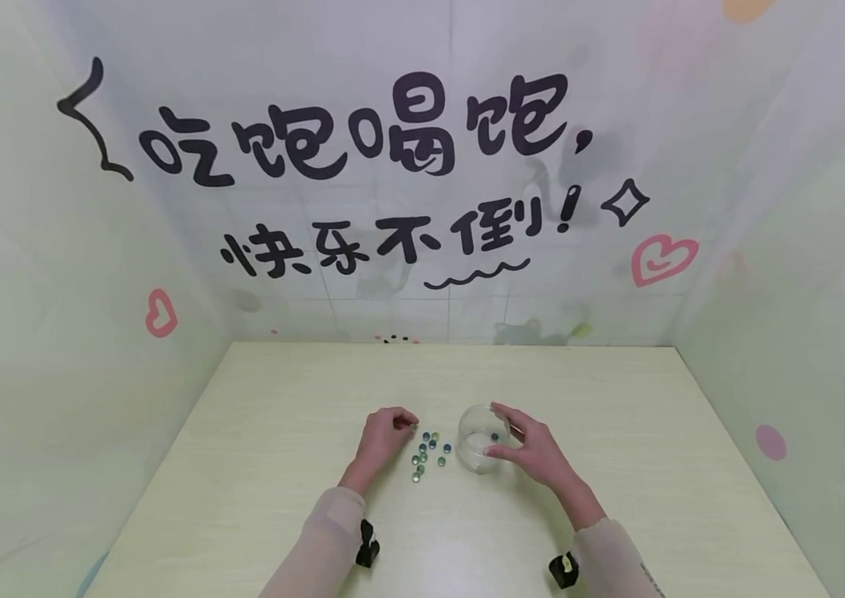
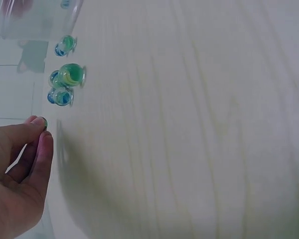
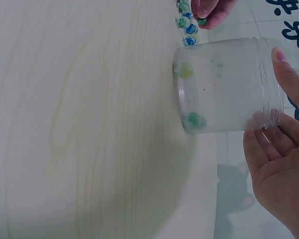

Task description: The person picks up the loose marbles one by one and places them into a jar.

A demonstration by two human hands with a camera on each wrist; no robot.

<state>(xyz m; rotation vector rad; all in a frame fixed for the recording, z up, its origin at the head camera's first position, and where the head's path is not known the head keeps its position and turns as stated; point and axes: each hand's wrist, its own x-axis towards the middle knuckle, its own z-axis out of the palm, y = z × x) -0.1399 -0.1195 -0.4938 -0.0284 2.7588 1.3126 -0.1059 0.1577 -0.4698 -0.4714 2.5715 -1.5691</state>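
My left hand (image 1: 383, 438) pinches a small green glass marble (image 3: 202, 21) between thumb and fingertips, just above the table. Close by on its right lies a loose group of several blue and green marbles (image 1: 423, 458), some with yellow swirls. To the right of these stands a clear plastic jar (image 3: 229, 89), upright on the table with its mouth open. My right hand (image 1: 537, 453) grips the jar from its right side near the rim, thumb on one side and fingers on the other. At least two marbles, one yellowish (image 3: 184, 69) and one green-blue (image 3: 194, 120), rest on the jar's bottom.
The pale wood-grain table (image 1: 280, 399) is bounded by printed curtains at the back and both sides. Black lettering and pink hearts mark the back curtain (image 1: 392, 316). A black strap piece (image 1: 366, 544) sits at the left wrist, another (image 1: 563, 571) at the right.
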